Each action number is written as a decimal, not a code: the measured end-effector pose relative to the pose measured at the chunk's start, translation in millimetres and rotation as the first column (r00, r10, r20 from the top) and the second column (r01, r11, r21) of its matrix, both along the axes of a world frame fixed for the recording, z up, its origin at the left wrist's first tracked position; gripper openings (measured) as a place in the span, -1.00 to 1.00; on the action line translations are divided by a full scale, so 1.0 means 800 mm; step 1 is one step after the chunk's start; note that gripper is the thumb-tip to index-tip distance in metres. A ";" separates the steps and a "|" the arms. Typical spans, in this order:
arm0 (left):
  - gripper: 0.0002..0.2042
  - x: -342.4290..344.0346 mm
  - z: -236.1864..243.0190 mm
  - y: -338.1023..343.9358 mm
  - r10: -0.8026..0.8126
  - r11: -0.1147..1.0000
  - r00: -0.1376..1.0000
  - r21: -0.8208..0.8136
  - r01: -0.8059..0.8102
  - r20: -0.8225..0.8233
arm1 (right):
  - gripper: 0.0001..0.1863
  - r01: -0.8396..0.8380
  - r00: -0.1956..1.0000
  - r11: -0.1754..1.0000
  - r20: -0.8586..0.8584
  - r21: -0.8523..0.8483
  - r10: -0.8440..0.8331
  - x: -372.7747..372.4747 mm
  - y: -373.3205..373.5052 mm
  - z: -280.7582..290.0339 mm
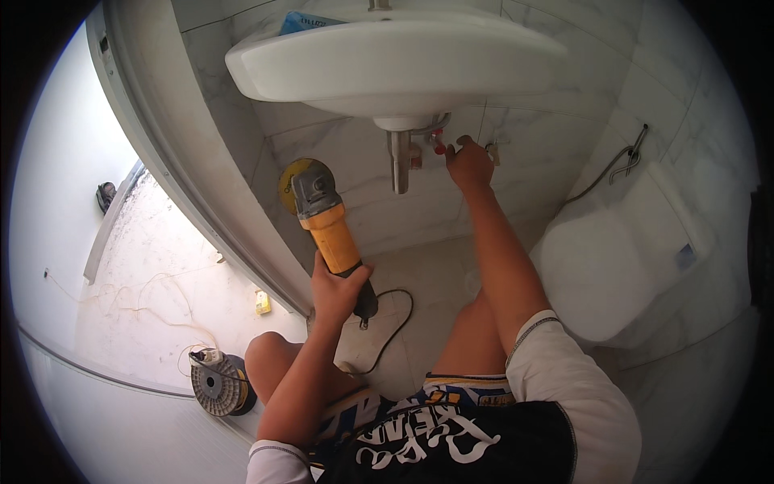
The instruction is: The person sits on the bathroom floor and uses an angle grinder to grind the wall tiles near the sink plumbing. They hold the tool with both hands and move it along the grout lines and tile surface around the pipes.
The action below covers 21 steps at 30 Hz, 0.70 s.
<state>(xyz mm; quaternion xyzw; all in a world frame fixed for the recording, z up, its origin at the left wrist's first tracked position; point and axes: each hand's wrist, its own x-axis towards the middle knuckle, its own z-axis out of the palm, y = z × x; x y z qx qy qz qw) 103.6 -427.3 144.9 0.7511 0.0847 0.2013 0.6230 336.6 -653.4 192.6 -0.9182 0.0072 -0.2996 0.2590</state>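
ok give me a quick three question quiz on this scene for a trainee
1. Which hand holds the yellow and black angle grinder?
2. True or false: the cable spool is on the person's right.
3. Fill in the blank: the right hand is raised to the right of the metal drainpipe, which hangs beneath the white ____.

Key:
1. The left hand.
2. False; the cable spool is on the person's left.
3. Washbasin.
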 end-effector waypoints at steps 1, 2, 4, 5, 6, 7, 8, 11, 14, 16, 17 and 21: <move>-0.47 -0.001 0.002 0.000 0.023 1.000 1.000 0.016 -0.022 -0.008 | -0.70 -0.019 0.999 1.000 -0.027 0.000 0.019 0.005 -0.005 -0.001; -0.47 -0.002 0.003 0.000 0.038 0.999 0.999 0.032 -0.037 -0.011 | -0.71 -0.021 0.998 1.000 -0.066 0.005 0.021 0.009 -0.011 -0.004; -0.47 -0.001 0.006 -0.001 0.051 0.997 0.999 0.054 -0.050 -0.018 | -0.69 -0.050 0.987 0.996 -0.148 0.074 0.060 0.023 -0.022 -0.011; -0.47 -0.003 0.007 -0.003 0.050 0.997 0.998 0.055 -0.049 -0.030 | -0.68 -0.076 0.976 0.988 -0.193 0.136 0.102 0.028 -0.027 -0.016; -0.47 -0.003 0.007 -0.005 0.054 0.997 0.996 0.052 -0.051 -0.068 | -0.67 -0.094 0.964 0.974 -0.227 0.205 0.141 0.034 -0.030 -0.020; -0.47 -0.005 0.007 -0.008 0.053 0.998 0.997 0.048 -0.050 -0.062 | -0.67 -0.111 0.971 0.977 -0.192 0.181 0.145 0.037 -0.031 -0.028; -0.48 -0.006 0.007 -0.010 0.050 0.998 0.996 0.043 -0.047 -0.078 | -0.67 -0.117 0.979 0.979 -0.144 0.165 0.141 0.039 -0.030 -0.035; -0.48 -0.007 0.005 -0.016 0.040 0.999 0.995 0.028 -0.037 -0.088 | -0.69 -0.099 0.988 0.990 -0.106 0.101 0.109 0.043 -0.024 -0.049; -0.49 -0.005 0.004 -0.017 0.019 0.999 0.997 0.042 -0.016 -0.077 | -0.71 -0.139 0.972 0.988 -0.184 0.061 0.148 0.042 -0.019 -0.052; -0.49 -0.006 0.003 -0.017 0.016 0.998 0.996 0.057 -0.011 -0.091 | -0.71 -0.212 0.948 0.976 -0.232 0.048 0.217 0.037 -0.016 -0.051; -0.49 -0.005 0.003 -0.018 0.006 0.998 0.997 0.060 -0.002 -0.074 | -0.71 -0.257 0.937 0.966 -0.235 0.038 0.259 0.036 -0.015 -0.049; -0.49 -0.005 0.007 -0.024 0.002 0.998 0.995 0.064 0.004 -0.095 | -0.69 -0.349 0.852 0.936 -0.432 -0.049 0.295 0.025 -0.011 -0.039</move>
